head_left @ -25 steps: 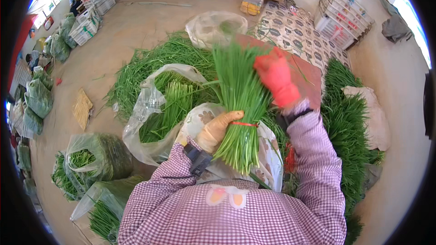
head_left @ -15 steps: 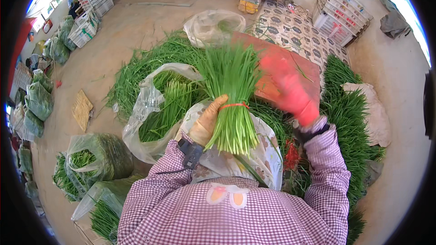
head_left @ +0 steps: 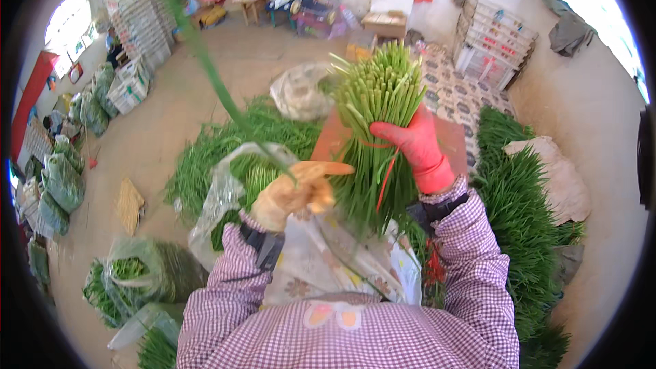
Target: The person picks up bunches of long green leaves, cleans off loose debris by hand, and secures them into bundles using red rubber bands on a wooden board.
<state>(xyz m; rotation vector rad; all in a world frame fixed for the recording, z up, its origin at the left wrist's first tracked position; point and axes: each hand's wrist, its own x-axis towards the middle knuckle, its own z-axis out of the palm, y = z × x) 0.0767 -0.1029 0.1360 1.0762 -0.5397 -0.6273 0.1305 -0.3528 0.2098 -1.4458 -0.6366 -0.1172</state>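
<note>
My right hand point(head_left: 413, 147), in a red glove, grips a thick bundle of garlic chives point(head_left: 380, 96) with its pale cut ends up and leaves hanging down. A red tie point(head_left: 387, 179) circles the bundle, with a loose end dangling. Left of the bundle is my left hand point(head_left: 294, 191), in a tan glove, its index finger stretched toward the leaves. A long, blurred green leaf point(head_left: 222, 89) rises from the left hand to the upper left and appears pinched there. Below lies a flowered white cloth point(head_left: 311, 260) over my lap.
A clear plastic bag point(head_left: 215, 198) of chives and a loose chive pile point(head_left: 198, 171) lie left. Behind the bundle is a reddish board point(head_left: 447, 143). A long chive heap point(head_left: 509, 232) runs along the right. Filled bags point(head_left: 160, 270) stand at lower left; white crates point(head_left: 495, 48) stand far right.
The bundle has passed from my left hand to my right and turned over, cut ends now up. My left hand has moved left, with a single leaf swinging from it. The view has tilted up slightly.
</note>
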